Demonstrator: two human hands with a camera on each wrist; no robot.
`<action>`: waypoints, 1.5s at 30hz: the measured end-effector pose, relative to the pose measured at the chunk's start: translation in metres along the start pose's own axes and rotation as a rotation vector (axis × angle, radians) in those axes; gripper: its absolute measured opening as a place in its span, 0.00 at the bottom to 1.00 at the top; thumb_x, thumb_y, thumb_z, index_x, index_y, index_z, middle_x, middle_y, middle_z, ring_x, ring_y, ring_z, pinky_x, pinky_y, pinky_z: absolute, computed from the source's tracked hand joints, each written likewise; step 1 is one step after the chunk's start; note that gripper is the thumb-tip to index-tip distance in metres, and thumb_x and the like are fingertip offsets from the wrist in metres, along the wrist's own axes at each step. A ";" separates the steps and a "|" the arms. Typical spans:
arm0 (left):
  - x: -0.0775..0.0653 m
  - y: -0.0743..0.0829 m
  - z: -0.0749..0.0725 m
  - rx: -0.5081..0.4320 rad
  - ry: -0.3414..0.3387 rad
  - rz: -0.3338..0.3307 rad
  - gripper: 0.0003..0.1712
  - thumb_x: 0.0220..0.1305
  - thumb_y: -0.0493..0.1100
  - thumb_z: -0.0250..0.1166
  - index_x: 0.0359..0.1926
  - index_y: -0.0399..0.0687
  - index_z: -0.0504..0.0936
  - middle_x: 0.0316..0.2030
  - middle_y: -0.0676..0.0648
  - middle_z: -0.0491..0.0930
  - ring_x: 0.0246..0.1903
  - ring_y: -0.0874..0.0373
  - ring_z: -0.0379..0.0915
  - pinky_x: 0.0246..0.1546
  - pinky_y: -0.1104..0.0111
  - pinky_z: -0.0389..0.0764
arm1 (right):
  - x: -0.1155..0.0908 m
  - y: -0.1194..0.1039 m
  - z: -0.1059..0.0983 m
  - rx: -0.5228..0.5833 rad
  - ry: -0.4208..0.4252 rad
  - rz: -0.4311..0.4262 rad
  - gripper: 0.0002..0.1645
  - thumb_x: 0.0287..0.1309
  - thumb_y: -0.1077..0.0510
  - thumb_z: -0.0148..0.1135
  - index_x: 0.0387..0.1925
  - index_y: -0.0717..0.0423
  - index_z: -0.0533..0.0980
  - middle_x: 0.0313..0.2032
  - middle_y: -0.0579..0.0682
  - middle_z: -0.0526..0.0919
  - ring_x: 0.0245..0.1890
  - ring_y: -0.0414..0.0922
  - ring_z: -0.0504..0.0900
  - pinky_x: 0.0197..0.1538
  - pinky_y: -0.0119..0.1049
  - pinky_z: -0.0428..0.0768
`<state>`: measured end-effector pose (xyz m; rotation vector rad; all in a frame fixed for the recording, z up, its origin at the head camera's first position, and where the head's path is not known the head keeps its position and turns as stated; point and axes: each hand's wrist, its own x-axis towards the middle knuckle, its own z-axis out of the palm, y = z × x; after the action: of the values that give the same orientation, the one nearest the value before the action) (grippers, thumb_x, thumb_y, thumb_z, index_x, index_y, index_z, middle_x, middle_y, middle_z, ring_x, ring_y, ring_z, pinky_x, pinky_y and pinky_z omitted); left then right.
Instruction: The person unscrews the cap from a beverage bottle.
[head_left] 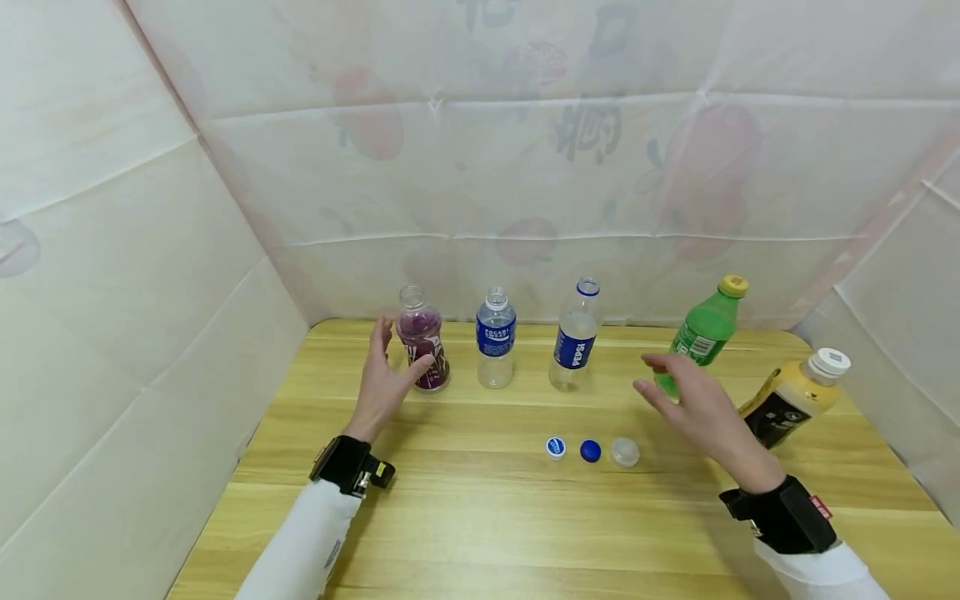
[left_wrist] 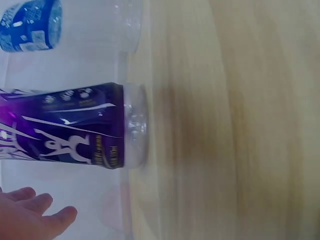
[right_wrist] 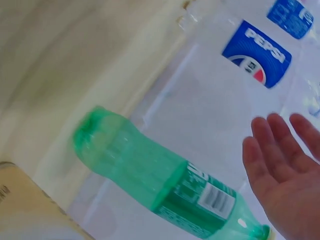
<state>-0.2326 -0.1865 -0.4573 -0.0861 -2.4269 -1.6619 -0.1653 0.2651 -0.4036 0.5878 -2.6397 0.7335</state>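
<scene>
My left hand (head_left: 384, 385) is beside an uncapped bottle with a dark purple label (head_left: 422, 340), its thumb overlapping the label in the head view. In the left wrist view its fingers (left_wrist: 37, 205) are spread apart from that bottle. My right hand (head_left: 697, 408) hovers in front of a green bottle with a yellow cap (head_left: 708, 321), hiding part of its lower body. Relaxed and holding nothing, the right fingers (right_wrist: 277, 145) show beside the green bottle in the right wrist view. To the right of that hand stands a yellow drink bottle (head_left: 795, 396) with a white cap.
Between the hands stand an uncapped Pocari Sweat bottle (head_left: 496, 337) and an uncapped Pepsi bottle (head_left: 576, 337). Three loose caps lie in a row: a blue-and-white cap (head_left: 555, 447), a blue cap (head_left: 590, 451) and a clear cap (head_left: 625, 452). Pale sheeting (head_left: 480, 183) encloses the wooden table (head_left: 465, 525).
</scene>
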 end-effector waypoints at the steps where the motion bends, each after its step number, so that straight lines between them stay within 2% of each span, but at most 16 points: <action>1: -0.003 0.001 -0.002 0.007 0.001 0.003 0.67 0.61 0.59 0.75 0.84 0.55 0.36 0.82 0.41 0.44 0.80 0.44 0.42 0.76 0.41 0.48 | 0.001 -0.001 -0.003 0.006 0.022 0.001 0.27 0.71 0.58 0.65 0.64 0.69 0.71 0.54 0.66 0.80 0.53 0.62 0.79 0.52 0.62 0.78; 6: -0.014 0.001 -0.009 0.064 -0.006 -0.007 0.66 0.60 0.60 0.75 0.84 0.58 0.38 0.82 0.41 0.43 0.80 0.42 0.41 0.73 0.35 0.50 | 0.008 -0.004 -0.019 0.040 0.130 0.012 0.28 0.73 0.59 0.62 0.67 0.68 0.69 0.57 0.67 0.76 0.56 0.63 0.75 0.55 0.59 0.74; 10: -0.020 -0.003 -0.018 0.156 -0.033 0.002 0.66 0.60 0.62 0.74 0.84 0.53 0.39 0.82 0.39 0.43 0.79 0.38 0.41 0.71 0.31 0.51 | 0.015 -0.005 -0.031 0.053 0.243 -0.002 0.27 0.73 0.62 0.61 0.68 0.67 0.69 0.58 0.67 0.75 0.57 0.63 0.74 0.57 0.54 0.71; 15: -0.026 -0.008 -0.029 0.280 -0.064 0.040 0.66 0.60 0.62 0.74 0.83 0.48 0.41 0.81 0.34 0.43 0.78 0.34 0.43 0.69 0.29 0.51 | 0.025 -0.006 -0.042 0.024 0.394 -0.035 0.26 0.71 0.65 0.62 0.66 0.69 0.70 0.56 0.67 0.77 0.57 0.62 0.75 0.60 0.35 0.70; 18: -0.030 -0.011 -0.033 0.314 -0.073 0.062 0.64 0.60 0.60 0.75 0.83 0.44 0.44 0.80 0.33 0.45 0.77 0.33 0.45 0.70 0.31 0.53 | 0.030 -0.007 -0.045 0.014 0.470 -0.027 0.25 0.71 0.64 0.61 0.66 0.69 0.71 0.58 0.69 0.77 0.57 0.63 0.75 0.58 0.26 0.66; 20: -0.032 -0.012 -0.035 0.326 -0.076 0.071 0.64 0.60 0.59 0.75 0.82 0.42 0.45 0.80 0.32 0.47 0.77 0.33 0.47 0.71 0.33 0.55 | 0.034 -0.006 -0.047 0.012 0.518 -0.018 0.25 0.71 0.63 0.61 0.65 0.70 0.72 0.59 0.70 0.76 0.58 0.64 0.74 0.56 0.26 0.66; 25: -0.037 -0.013 -0.038 0.331 -0.075 0.061 0.63 0.60 0.58 0.76 0.82 0.41 0.47 0.79 0.31 0.49 0.76 0.32 0.49 0.71 0.33 0.56 | 0.044 -0.004 -0.049 0.025 0.599 -0.005 0.29 0.70 0.58 0.60 0.65 0.73 0.70 0.64 0.72 0.71 0.64 0.68 0.68 0.65 0.48 0.67; 27: -0.038 -0.013 -0.039 0.331 -0.073 0.059 0.62 0.60 0.57 0.76 0.82 0.41 0.47 0.79 0.31 0.49 0.76 0.32 0.49 0.71 0.34 0.56 | 0.047 -0.001 -0.049 0.029 0.613 0.014 0.32 0.70 0.56 0.60 0.67 0.73 0.68 0.67 0.73 0.68 0.67 0.68 0.65 0.70 0.56 0.64; 29: -0.039 -0.013 -0.040 0.330 -0.072 0.061 0.62 0.61 0.57 0.76 0.82 0.41 0.47 0.79 0.31 0.49 0.76 0.32 0.49 0.71 0.34 0.56 | 0.050 0.002 -0.048 0.034 0.609 0.054 0.37 0.69 0.55 0.60 0.71 0.72 0.64 0.71 0.71 0.64 0.71 0.66 0.62 0.74 0.59 0.59; 36: -0.042 -0.013 -0.043 0.338 -0.063 0.087 0.61 0.61 0.54 0.76 0.81 0.40 0.48 0.79 0.31 0.50 0.76 0.32 0.49 0.71 0.34 0.56 | 0.054 0.008 -0.047 0.049 0.517 0.273 0.49 0.71 0.49 0.60 0.81 0.60 0.47 0.80 0.60 0.46 0.80 0.54 0.46 0.80 0.54 0.45; 45: -0.043 -0.015 -0.046 0.353 -0.055 0.105 0.60 0.61 0.52 0.76 0.81 0.37 0.49 0.78 0.30 0.51 0.75 0.31 0.50 0.71 0.35 0.56 | 0.060 0.017 -0.043 0.122 0.471 0.433 0.57 0.72 0.42 0.58 0.83 0.56 0.35 0.82 0.58 0.40 0.81 0.52 0.41 0.80 0.49 0.41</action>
<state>-0.1869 -0.2318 -0.4638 -0.2039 -2.6644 -1.1830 -0.2158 0.2844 -0.3509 -0.1350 -2.2979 1.0147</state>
